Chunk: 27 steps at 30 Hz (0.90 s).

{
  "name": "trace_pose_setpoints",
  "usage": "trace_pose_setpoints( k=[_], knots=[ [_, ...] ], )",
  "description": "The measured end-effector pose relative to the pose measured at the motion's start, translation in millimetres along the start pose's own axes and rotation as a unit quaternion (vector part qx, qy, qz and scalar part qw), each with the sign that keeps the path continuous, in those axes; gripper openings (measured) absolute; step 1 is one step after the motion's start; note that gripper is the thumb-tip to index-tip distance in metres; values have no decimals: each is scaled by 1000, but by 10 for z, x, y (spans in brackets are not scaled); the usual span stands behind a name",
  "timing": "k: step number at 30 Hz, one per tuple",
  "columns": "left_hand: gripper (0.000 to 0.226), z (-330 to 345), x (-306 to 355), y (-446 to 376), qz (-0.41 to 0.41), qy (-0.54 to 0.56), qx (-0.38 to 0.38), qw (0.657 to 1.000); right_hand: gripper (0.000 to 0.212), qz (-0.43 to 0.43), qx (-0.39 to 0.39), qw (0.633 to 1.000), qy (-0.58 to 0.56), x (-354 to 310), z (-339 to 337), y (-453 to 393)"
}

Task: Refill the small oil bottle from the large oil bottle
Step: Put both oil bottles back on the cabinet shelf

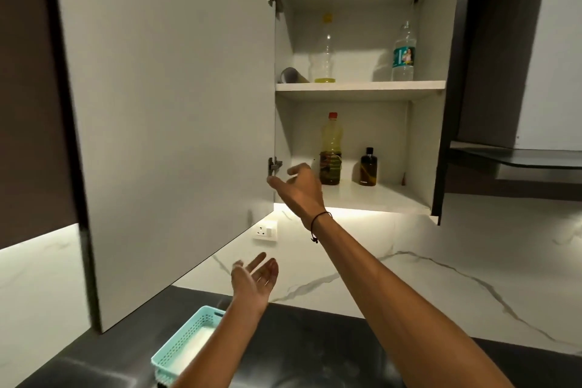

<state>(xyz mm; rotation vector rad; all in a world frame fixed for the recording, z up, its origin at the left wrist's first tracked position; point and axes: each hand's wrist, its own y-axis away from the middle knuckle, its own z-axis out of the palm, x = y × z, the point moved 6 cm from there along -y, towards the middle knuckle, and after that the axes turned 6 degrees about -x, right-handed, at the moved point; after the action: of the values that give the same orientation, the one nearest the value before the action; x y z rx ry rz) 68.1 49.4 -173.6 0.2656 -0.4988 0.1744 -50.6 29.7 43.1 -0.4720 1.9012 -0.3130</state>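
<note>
A wall cupboard stands open. On its lower shelf [378, 195] a tall yellow oil bottle [330, 148] with a red cap stands upright, and a small dark bottle [368, 167] with a black cap stands to its right. My right hand [299, 186] is raised at the shelf's front left, fingers apart, just left of the tall bottle and not touching it. My left hand [255, 280] hangs lower, palm up and open, holding nothing.
The open cupboard door [163, 104] fills the left. The upper shelf holds a nearly empty yellow-capped bottle [326, 50], a clear labelled bottle [403, 53] and a rolled sheet [293, 75]. A turquoise basket [189, 343] sits on the dark counter [315, 340]. A socket [265, 230] is on the marble wall.
</note>
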Motion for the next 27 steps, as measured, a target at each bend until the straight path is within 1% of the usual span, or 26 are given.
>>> trace_pose_setpoints(
  k=[3,5,6,10,13,15,17,20,21,22,23,24,25,26,27],
  knots=[
    [82,-305,209,120,18,54,8,998,62,-32,-19,999,-24,-402,268,234],
    [91,-366,389,216,35,59,-21,997,66,-50,-38,997,-40,-655,415,403],
    [92,-361,487,263,47,57,-42,996,70,-61,-49,996,-48,-773,478,490],
    [81,-238,765,469,86,43,-84,992,92,-91,-89,989,-75,-1123,705,794],
    [71,-222,806,596,83,31,-107,990,105,-113,-111,984,-80,-1349,861,1049],
    [63,-265,827,604,98,5,-117,988,111,-140,-127,981,-54,-1495,972,1225],
    [56,-290,830,635,112,-48,-135,983,117,-154,-132,979,-17,-1597,1054,1376],
    [55,-324,772,641,111,-120,-151,975,125,-139,-118,983,29,-1644,1079,1499],
    [64,-309,748,668,112,-148,-154,970,125,-135,-109,984,42,-1638,1054,1515],
    [84,-302,710,646,114,-166,-162,966,123,-133,-98,985,54,-1632,1011,1531],
    [100,-318,646,621,113,-214,-164,956,120,-133,-88,985,64,-1610,949,1544],
    [98,-316,600,606,120,-246,-160,949,117,-135,-79,985,69,-1590,879,1565],
    [75,-359,562,565,129,-258,-128,949,113,-137,-72,986,68,-1556,792,1585],
    [48,-448,456,373,119,-240,-133,954,110,-137,-67,986,65,-1519,692,1613],
    [48,-554,399,169,126,-229,-113,959,107,-134,-62,987,59,-1481,596,1646]
  ],
)
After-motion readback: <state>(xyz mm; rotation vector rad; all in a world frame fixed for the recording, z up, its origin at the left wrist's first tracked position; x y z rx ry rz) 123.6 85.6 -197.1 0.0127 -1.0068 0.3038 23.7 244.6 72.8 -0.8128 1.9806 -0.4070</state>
